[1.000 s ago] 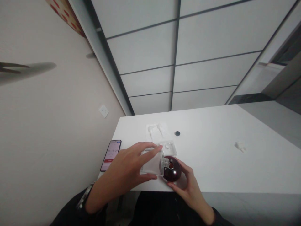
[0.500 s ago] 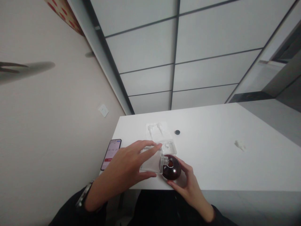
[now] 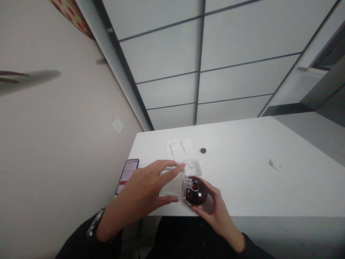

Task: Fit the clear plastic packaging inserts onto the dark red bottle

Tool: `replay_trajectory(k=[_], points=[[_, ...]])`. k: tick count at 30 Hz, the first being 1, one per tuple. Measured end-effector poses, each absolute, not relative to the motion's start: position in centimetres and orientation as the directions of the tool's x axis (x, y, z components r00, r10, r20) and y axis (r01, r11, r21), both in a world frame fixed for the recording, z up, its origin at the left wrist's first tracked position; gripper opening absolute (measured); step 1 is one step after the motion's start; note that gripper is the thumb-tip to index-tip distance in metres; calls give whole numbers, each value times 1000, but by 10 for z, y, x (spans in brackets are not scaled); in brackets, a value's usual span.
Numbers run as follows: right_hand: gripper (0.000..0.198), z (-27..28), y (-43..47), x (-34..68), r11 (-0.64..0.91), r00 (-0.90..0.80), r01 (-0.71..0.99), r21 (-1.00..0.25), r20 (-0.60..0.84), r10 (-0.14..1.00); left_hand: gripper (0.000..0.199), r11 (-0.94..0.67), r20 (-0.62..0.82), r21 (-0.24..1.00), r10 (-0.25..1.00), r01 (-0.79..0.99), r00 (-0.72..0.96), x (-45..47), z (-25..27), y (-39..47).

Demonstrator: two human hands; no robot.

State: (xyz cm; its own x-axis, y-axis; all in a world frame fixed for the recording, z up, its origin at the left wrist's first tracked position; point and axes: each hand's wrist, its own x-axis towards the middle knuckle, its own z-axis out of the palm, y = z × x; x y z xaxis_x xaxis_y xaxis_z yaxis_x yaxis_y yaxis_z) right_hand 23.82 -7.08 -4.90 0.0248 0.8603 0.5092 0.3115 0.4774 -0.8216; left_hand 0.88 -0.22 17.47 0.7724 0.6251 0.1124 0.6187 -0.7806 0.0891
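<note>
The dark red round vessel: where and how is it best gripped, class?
The dark red vessel is probably best cupped around its bulging sides from the right, as the right hand does: the body is rounded, and the clear bottle takes up the left.

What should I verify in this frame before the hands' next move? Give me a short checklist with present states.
1. Left grip around the clear, square-sided, glass-like bottle: ok.
2. Right grip on the dark red, round, glossy vessel: ok.
3. Bottle neck at the vessel's round opening: ok; whether they touch, cannot tell.
4. Liquid passing between them: cannot tell.
5. Small, dark, round disc on the flat white table, apart from both hands: ok.
6. Black-edged, rectangular phone clear of the left arm: cannot tell; they overlap in view.
</note>
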Motion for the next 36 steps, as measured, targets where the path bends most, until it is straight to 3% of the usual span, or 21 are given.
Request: replay_trajectory(k=[16,23,36], points=[[81,-47,-70,238,481,13,288,-828,506,862,91,-787,104,80,618,612,780,7,173,-1],[82,-49,-72,239,461,37,347,-817,503,863,80,-788,102,113,616,606,781,7,174,-1],[78,-44,-70,238,486,21,313,-816,518,855,90,-786,88,100,618,610,781,9,176,-1]])
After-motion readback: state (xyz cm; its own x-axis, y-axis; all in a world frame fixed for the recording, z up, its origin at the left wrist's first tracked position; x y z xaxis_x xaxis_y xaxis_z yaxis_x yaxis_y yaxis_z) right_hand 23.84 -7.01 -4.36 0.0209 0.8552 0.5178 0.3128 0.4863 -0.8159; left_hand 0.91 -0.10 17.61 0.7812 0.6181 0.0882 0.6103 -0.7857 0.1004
